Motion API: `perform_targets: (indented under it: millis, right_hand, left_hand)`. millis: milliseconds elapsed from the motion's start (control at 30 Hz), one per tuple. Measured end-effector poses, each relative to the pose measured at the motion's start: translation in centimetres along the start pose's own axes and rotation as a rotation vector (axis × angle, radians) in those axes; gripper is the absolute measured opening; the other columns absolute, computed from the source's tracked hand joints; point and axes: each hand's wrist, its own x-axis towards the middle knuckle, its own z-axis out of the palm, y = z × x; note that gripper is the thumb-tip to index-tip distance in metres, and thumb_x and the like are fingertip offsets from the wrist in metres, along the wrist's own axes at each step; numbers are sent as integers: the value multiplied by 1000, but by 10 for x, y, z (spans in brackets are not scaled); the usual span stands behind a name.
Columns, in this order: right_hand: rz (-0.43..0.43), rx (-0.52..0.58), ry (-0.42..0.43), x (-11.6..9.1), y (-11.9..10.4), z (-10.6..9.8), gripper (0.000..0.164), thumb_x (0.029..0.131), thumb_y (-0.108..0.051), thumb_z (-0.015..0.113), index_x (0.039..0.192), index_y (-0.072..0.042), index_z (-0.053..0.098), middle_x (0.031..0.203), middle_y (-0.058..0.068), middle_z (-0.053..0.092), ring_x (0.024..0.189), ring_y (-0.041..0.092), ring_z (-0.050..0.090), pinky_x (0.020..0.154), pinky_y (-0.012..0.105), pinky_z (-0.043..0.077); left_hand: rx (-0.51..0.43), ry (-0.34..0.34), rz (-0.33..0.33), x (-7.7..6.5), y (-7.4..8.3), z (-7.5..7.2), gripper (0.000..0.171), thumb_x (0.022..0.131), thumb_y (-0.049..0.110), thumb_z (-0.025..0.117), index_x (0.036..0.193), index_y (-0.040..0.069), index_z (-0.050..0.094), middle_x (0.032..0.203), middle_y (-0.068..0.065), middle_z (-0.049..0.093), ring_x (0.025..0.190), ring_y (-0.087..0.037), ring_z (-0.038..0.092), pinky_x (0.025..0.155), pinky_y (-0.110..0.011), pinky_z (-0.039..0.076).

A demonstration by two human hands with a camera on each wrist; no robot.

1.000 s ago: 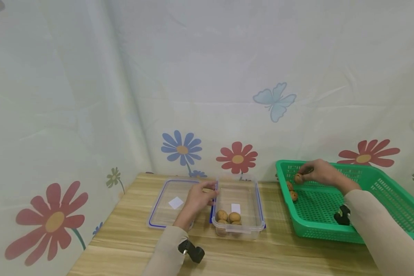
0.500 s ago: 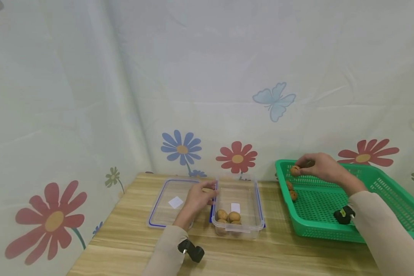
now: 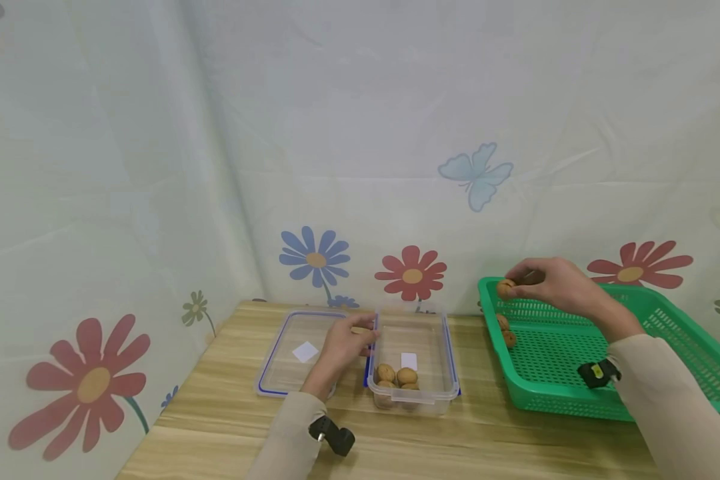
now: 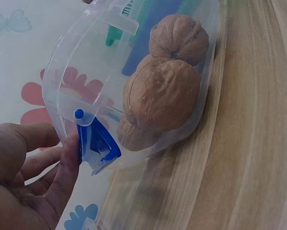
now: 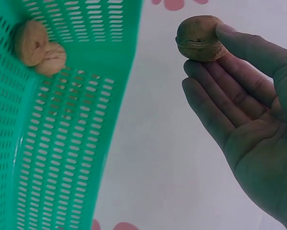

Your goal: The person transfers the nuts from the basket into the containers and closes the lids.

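Note:
My right hand (image 3: 555, 283) pinches a walnut (image 5: 199, 38) between thumb and fingers, up at the left back part of the green basket's rim in the head view. Two more walnuts (image 5: 40, 48) lie against the basket's left wall, below that hand. My left hand (image 3: 345, 343) is at the left side of a clear plastic food box (image 3: 420, 333), its fingertips touching the rim by a blue latch (image 4: 96, 143). Inside the box, several walnuts (image 4: 165, 93) are gathered at the near left end, seen through the wall in the left wrist view.
A clear lid (image 3: 282, 373) with a blue seal lies flat left of the box, partly behind the left hand. The green basket (image 3: 570, 393) stands on the right of the wooden table (image 3: 396, 447). A flower-printed curtain (image 3: 360, 167) hangs behind the table.
My right hand has lifted the walnut out of the basket's inside, up and to the left toward the rim. The left hand and the box stay where they were.

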Motion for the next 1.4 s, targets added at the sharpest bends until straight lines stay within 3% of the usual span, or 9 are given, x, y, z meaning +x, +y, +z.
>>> perform_targets:
  millis: [200, 533, 900, 1200, 1400]
  right_hand:
    - [-22, 22, 14, -4, -17, 2, 29, 102, -21, 76, 125, -4, 74, 117, 9, 76, 107, 31, 73, 90, 52, 62]
    - [-89, 87, 36, -14, -45, 17, 28, 99, -17, 78, 124, -4, 74, 113, 3, 76, 103, 23, 74, 87, 26, 61]
    - [-83, 192, -32, -16, -73, 49, 27, 97, -17, 81, 121, -7, 74, 109, -1, 75, 99, 17, 73, 86, 28, 63]
    - [-114, 254, -101, -16, -80, 74, 27, 97, -18, 81, 120, -6, 75, 108, -1, 75, 99, 17, 72, 85, 27, 63]
    - [-110, 238, -133, -14, -82, 90, 26, 96, -19, 82, 118, -7, 75, 106, -3, 75, 98, 17, 72, 84, 26, 63]
  left_hand:
    - [2, -1, 1, -1, 1, 0, 43, 98, 2, 72, 140, -6, 64, 126, -26, 66, 68, -19, 71, 70, -34, 67]
    - [7, -4, -3, -1, 1, 0, 43, 98, 2, 73, 140, -5, 65, 127, -26, 66, 71, -25, 73, 71, -37, 68]
    - [9, 1, -8, -1, 0, -1, 43, 99, 3, 73, 140, -5, 64, 126, -25, 66, 71, -23, 73, 71, -35, 68]
    - [12, 0, -10, 1, 1, 0, 43, 98, 1, 72, 140, -6, 64, 125, -25, 67, 74, -28, 74, 71, -35, 68]
    - [17, -5, -11, 2, 1, -1, 43, 98, 1, 71, 140, -6, 64, 126, -24, 67, 74, -26, 74, 74, -37, 68]
